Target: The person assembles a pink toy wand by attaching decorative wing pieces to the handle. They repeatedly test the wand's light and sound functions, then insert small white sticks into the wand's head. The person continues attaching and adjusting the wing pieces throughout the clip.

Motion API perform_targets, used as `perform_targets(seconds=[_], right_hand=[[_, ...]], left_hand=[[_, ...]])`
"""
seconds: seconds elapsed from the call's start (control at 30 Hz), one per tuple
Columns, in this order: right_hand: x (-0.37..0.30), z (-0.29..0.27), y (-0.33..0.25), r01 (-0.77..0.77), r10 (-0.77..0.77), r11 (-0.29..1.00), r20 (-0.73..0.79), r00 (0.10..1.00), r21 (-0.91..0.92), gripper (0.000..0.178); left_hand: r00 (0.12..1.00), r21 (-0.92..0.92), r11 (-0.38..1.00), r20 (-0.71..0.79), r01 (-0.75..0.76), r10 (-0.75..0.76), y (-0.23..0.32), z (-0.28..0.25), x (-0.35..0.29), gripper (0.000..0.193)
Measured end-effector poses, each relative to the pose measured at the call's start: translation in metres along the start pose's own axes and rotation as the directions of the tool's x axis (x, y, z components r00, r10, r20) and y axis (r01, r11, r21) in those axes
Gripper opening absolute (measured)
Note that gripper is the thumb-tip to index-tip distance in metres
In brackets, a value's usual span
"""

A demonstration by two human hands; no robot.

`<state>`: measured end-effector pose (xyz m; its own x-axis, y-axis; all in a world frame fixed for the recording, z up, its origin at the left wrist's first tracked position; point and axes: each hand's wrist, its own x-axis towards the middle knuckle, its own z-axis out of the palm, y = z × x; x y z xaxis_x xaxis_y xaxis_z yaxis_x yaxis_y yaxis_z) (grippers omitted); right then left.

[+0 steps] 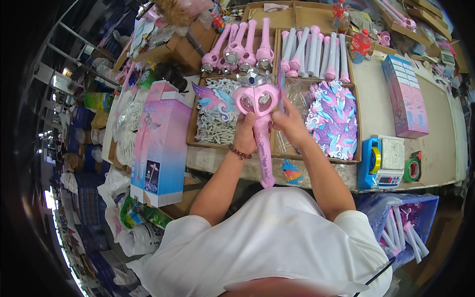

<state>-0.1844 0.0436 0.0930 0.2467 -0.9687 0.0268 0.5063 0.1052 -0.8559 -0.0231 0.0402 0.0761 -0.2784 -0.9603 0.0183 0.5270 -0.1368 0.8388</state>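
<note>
A pink toy wand (262,141) with a heart-shaped head and a silver crown stands head away from me over the work table. My left hand (245,132) is closed around its neck, thumb on the front. A pink and blue wing (216,100) sticks out from the left side of the head. My right hand (292,124) pinches a second wing (282,81) at the right side of the head. It is seen nearly edge-on, and whether it is fixed to the wand I cannot tell.
Cardboard trays hold pink wand bodies (265,42), pale pink-ended tubes (313,52), loose wings (332,123) and white cords (217,131). Tall printed boxes (166,143) stand at left. At right are a blue-sided scale (391,161), a printed box (404,96) and a blue crate (420,218).
</note>
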Motion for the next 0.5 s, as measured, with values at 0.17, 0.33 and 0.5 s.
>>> perform_targets(seconds=[0.17, 0.33, 0.5], right_hand=[[0.007, 0.018, 0.016, 0.192, -0.234, 0.867, -0.036, 0.972, -0.459, 0.057], [0.006, 0.008, 0.003, -0.171, 0.154, 0.985, -0.312, 0.937, -0.027, 0.041], [0.012, 0.022, -0.005, 0.055, -0.032, 0.997, -0.348, 0.937, 0.059, 0.021]], left_hand=[[0.992, -0.022, 0.997, -0.096, -0.079, 0.077, -0.002, -0.008, -0.001, 0.065], [0.998, -0.049, 0.997, -0.012, -0.061, 0.060, 0.009, -0.024, -0.004, 0.074], [0.999, -0.134, 0.990, -0.041, -0.041, 0.036, 0.012, -0.024, -0.004, 0.074]])
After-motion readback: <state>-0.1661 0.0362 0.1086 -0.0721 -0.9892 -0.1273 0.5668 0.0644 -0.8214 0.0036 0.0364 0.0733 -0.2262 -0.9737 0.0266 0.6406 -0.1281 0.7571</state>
